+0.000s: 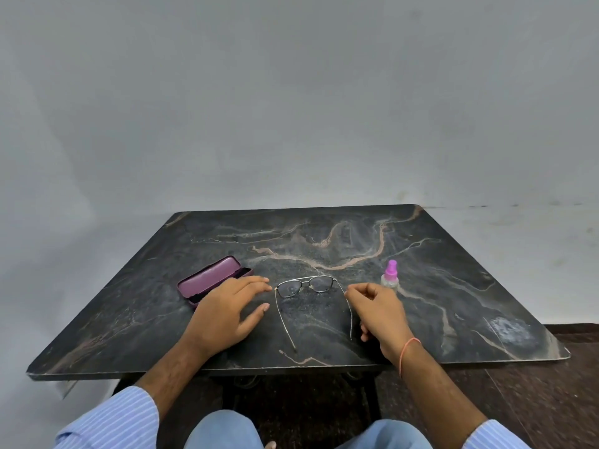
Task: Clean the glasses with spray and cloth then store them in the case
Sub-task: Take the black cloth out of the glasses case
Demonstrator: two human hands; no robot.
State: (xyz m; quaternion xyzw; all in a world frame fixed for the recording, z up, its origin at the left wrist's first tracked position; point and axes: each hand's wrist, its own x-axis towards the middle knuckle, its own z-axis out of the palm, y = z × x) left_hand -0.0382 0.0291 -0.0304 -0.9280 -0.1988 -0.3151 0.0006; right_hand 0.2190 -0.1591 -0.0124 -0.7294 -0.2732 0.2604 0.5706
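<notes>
Thin metal-framed glasses lie on the dark marble table with both arms unfolded toward me. My left hand rests flat beside the left hinge, fingers spread, fingertips touching or almost touching the frame. On the other side, my right hand has its fingers curled and pinches the right arm of the glasses near the hinge. An open purple glasses case lies behind my left hand. A small clear spray bottle with a pink top stands just beyond my right hand. No cloth is visible.
The table's near edge runs just in front of my forearms. A grey wall stands behind the table. Dark floor shows at the right. My knees are below the table edge.
</notes>
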